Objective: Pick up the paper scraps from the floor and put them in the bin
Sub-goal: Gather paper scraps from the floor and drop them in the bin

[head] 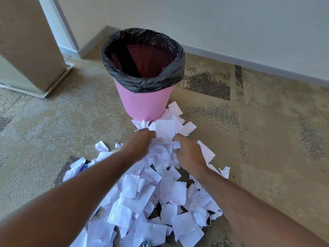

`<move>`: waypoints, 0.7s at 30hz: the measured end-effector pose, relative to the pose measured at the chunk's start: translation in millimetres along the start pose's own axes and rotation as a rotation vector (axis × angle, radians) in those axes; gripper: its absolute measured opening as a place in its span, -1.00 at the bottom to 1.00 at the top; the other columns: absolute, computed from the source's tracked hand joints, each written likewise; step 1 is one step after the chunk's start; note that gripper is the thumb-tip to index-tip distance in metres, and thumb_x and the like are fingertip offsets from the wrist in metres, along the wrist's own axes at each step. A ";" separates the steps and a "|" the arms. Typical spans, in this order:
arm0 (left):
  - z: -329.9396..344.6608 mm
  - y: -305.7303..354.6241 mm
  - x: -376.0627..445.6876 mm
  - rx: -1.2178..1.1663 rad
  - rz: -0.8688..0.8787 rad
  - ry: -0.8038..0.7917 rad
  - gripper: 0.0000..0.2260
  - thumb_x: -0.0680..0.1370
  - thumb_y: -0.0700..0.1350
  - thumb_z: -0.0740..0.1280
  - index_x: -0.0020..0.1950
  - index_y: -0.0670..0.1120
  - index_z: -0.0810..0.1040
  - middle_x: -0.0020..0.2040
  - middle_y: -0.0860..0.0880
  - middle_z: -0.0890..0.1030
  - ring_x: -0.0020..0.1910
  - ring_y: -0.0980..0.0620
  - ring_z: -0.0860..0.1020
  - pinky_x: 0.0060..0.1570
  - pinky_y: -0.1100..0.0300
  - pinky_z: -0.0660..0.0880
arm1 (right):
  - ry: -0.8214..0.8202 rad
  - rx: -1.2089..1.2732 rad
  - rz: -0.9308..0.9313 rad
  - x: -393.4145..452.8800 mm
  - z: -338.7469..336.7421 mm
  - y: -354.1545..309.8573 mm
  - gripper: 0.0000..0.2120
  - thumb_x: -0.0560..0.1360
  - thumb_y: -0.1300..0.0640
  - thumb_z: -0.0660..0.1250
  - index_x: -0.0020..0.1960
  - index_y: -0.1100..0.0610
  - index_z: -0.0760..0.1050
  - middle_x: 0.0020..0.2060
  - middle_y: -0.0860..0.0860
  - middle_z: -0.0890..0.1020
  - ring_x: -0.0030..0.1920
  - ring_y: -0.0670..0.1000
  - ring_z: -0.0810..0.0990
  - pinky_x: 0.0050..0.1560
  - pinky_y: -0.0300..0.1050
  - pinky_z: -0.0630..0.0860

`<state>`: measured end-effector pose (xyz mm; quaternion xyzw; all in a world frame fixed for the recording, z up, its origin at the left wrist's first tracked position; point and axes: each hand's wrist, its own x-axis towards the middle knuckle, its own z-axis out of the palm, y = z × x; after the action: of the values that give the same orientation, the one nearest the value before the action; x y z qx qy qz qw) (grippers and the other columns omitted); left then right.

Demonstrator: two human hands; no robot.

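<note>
Centre frame, left hand [138, 142] and right hand [188, 152] curl narrowly around a clump of white torn paper scraps [164, 132]; pink plastic bin with black liner [145, 102] stands just beyond the fingertips, upper centre; remaining pile trails toward the bottom edge.

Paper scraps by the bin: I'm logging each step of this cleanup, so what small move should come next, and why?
Probably lift the bunch. Both the left hand and right hand are closed on paper scraps beside the bin, whose open top sits just above and looks empty.
</note>
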<state>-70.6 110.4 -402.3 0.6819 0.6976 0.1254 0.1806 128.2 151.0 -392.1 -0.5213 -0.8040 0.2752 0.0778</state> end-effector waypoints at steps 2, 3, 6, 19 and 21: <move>-15.6 5.3 0.9 -0.010 0.014 0.054 -0.68 0.36 -0.43 0.23 -0.05 -0.10 0.58 -0.14 -0.11 0.57 -0.13 -0.18 0.56 -0.23 0.04 0.46 | 0.058 0.020 -0.023 -1.4 -10.7 -4.6 -0.67 0.49 0.34 0.35 0.19 0.07 0.52 -0.07 0.09 0.62 -0.12 0.09 0.55 -0.19 -0.08 0.46; -22.8 8.0 0.7 -0.016 0.017 0.082 -0.67 0.36 -0.43 0.24 -0.03 -0.09 0.59 -0.13 -0.10 0.57 -0.14 -0.17 0.55 -0.23 0.04 0.47 | 0.090 0.022 -0.036 -2.5 -16.1 -7.4 -0.67 0.49 0.35 0.35 0.19 0.07 0.53 -0.09 0.08 0.61 -0.14 0.09 0.53 -0.21 -0.07 0.45; -42.5 14.4 0.7 -0.062 0.056 0.177 -0.63 0.36 -0.46 0.24 -0.01 -0.10 0.62 -0.11 -0.10 0.57 -0.13 -0.15 0.53 -0.25 0.06 0.43 | 0.190 0.016 -0.083 -4.7 -31.8 -15.4 -0.71 0.50 0.32 0.39 0.17 0.07 0.54 -0.14 0.06 0.57 -0.16 0.11 0.53 -0.23 -0.12 0.33; -185.5 40.0 35.0 -0.049 0.298 0.750 -0.65 0.34 -0.41 0.17 -0.03 -0.16 0.62 -0.12 -0.09 0.56 -0.11 -0.13 0.52 -0.19 0.02 0.46 | 0.637 0.146 -0.364 48.9 -131.9 -91.5 -0.69 0.49 0.30 0.40 0.20 0.10 0.59 0.03 0.14 0.62 -0.07 -0.01 0.51 -0.12 -0.31 0.32; -199.5 34.6 56.6 -0.034 0.204 0.828 -0.66 0.35 -0.40 0.17 -0.03 -0.14 0.62 -0.11 -0.10 0.56 -0.13 -0.13 0.51 -0.18 0.02 0.47 | 0.650 0.102 -0.376 73.9 -141.3 -107.8 -0.68 0.48 0.31 0.38 0.21 0.10 0.57 0.02 0.14 0.63 -0.07 0.01 0.51 -0.11 -0.26 0.35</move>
<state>-123.9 182.3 -212.1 0.6365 0.6380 0.4172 -0.1169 67.8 234.3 -229.4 -0.4200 -0.8045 0.1160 0.4036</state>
